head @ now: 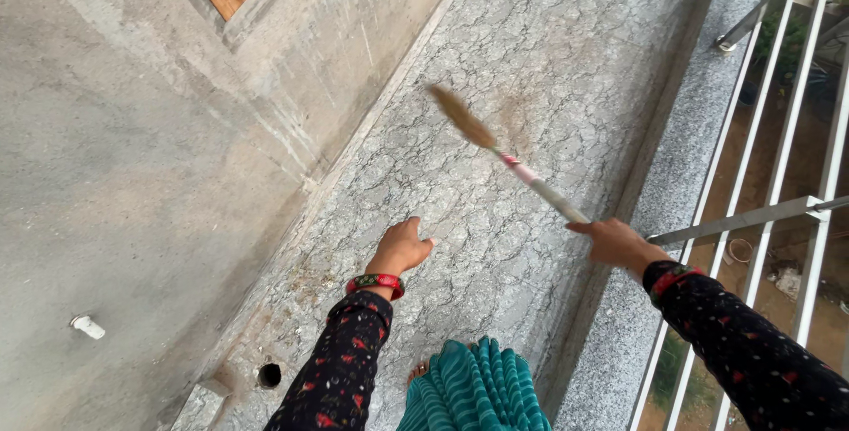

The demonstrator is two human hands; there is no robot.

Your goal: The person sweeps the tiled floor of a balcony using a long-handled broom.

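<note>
A broom (513, 166) is gripped by the right hand (619, 243), brush at eleven o'clock for sweeping the floor (531, 60). The left hand (401, 248) is kept loosely curled, empty.

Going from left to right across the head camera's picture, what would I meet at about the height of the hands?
White pipe stub on the grey wall → drain hole → left hand → right hand gripping the broom → granite ledge → metal railing.
</note>
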